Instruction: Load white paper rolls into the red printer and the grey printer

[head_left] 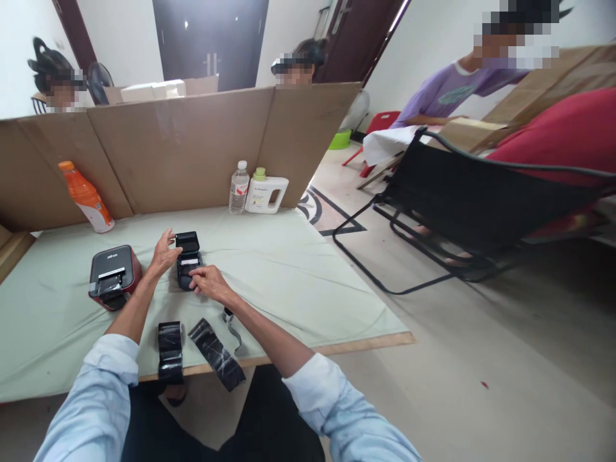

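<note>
A small black label printer (183, 280) lies on the cloth-covered table with its lid (187, 242) flipped up and a pale strip showing inside. My left hand (165, 254) is at its left side, fingers stretched out and the thumb reaching to the hinge area. Over the lower right of the printer, my right hand (210, 282) has its fingers drawn together; what they hold, if anything, is too small to make out. To the left stands a larger black and red printer (115, 269). Nearer me lie a black roll with a loose strip (170, 353) and another black strip (217, 354).
A small roll with a curled tail (233, 330) lies under my right forearm. An orange bottle (86, 196), a clear bottle (239, 188) and a white jug (266, 194) stand against a cardboard partition (187, 147). People sit beyond; a black folding chair (462, 186) is at right.
</note>
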Motion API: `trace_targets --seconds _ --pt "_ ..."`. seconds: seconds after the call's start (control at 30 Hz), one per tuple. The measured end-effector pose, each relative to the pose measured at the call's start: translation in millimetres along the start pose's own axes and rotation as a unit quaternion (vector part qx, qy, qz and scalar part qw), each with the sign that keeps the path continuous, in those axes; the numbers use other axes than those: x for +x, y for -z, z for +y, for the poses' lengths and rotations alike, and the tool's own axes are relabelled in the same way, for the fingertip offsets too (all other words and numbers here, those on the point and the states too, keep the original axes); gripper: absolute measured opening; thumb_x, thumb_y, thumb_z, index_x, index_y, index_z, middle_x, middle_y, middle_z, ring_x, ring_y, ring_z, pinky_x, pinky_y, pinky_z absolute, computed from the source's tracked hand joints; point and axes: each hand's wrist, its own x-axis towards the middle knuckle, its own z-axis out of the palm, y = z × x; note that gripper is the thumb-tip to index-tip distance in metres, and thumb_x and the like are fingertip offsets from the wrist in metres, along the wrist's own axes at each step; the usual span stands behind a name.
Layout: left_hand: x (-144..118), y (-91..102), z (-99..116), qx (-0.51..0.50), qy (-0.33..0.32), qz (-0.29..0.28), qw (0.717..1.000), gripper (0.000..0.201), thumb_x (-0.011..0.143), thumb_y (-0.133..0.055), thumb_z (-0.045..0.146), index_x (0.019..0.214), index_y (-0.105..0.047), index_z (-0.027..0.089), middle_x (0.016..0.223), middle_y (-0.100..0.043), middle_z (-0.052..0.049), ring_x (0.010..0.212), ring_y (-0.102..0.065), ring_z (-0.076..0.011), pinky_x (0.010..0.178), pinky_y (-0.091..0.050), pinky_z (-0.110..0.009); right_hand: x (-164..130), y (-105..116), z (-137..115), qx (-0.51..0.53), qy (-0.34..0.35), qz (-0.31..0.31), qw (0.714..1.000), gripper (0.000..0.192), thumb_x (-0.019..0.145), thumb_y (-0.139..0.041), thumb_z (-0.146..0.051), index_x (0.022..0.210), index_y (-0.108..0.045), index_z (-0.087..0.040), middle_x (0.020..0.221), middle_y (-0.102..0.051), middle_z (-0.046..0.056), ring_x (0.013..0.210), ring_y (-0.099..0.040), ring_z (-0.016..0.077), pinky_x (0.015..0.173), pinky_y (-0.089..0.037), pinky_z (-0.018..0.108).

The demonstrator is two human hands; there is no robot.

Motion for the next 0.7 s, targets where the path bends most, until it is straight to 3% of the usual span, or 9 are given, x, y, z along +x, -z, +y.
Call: trace_targets --seconds 0.1,0.2,0.3,0.47,0.57,0.7 --pt "-4 2.6 -6 -0.015 -0.031 -0.027 0.999 0.065 0.072 -0.061 0.010 0.137 -0.063 0.014 0.126 -0.065 -0.015 0.111 -0.067 -0.0271 0.084 -0.061 -0.038 -14 6 -6 -0.150 0.046 -0.026 0.987 0.041 0.095 -0.052 -0.016 0.130 -0.073 -0.018 0.095 -0.081 0.007 0.086 -0.076 0.0190 0.084 -0.057 0.028" --pt "-23 12.8 -10 0.023 -0.125 -0.096 0.987 0.046 0.078 -0.058 0.013 0.121 -0.074 0.019 0.126 -0.066 -0.012 0.114 -0.067 -0.0247 0.082 -0.062 -0.034 -28 10 -10 -0.316 0.103 -0.043 0.942 0.047 0.099 -0.050 -0.023 0.144 -0.063 -0.024 0.120 -0.078 0.011 0.116 -0.071 0.0264 0.101 -0.053 0.037" --pt "-45 26.0 -8 0.068 -0.171 -0.168 0.968 0.044 0.084 -0.058 0.016 0.125 -0.074 0.021 0.138 -0.063 -0.012 0.123 -0.064 -0.0253 0.096 -0.060 -0.040 -39 9 -11 -0.413 0.119 -0.053 0.901 0.053 0.103 -0.047 -0.026 0.155 -0.049 -0.023 0.135 -0.070 0.016 0.126 -0.065 0.0298 0.105 -0.050 0.043" --pt "-63 41.3 -1 0.166 -0.182 -0.231 0.941 0.066 0.079 -0.076 0.032 0.143 -0.063 0.022 0.161 -0.046 -0.015 0.145 -0.049 -0.0343 0.120 -0.042 -0.053 -47 6 -15 -0.441 0.127 -0.065 0.886 0.056 0.103 -0.047 -0.024 0.158 -0.042 -0.020 0.139 -0.067 0.018 0.127 -0.064 0.0319 0.104 -0.050 0.044" --pt "-68 42.8 0 0.208 -0.182 -0.232 0.933 0.079 0.074 -0.085 0.039 0.147 -0.059 0.024 0.165 -0.041 -0.015 0.149 -0.045 -0.0368 0.122 -0.041 -0.053 -49 6 -17 -0.441 0.126 -0.063 0.887 0.055 0.103 -0.047 -0.023 0.158 -0.042 -0.021 0.139 -0.067 0.018 0.128 -0.064 0.0312 0.104 -0.049 0.044" --pt "-75 39.2 -1 0.249 -0.176 -0.212 0.928 0.082 0.073 -0.088 0.044 0.147 -0.059 0.025 0.166 -0.038 -0.016 0.148 -0.045 -0.0388 0.119 -0.044 -0.054 -47 7 -16 -0.440 0.124 -0.069 0.887 0.056 0.103 -0.047 -0.023 0.158 -0.041 -0.021 0.141 -0.066 0.016 0.129 -0.063 0.0306 0.104 -0.049 0.043"
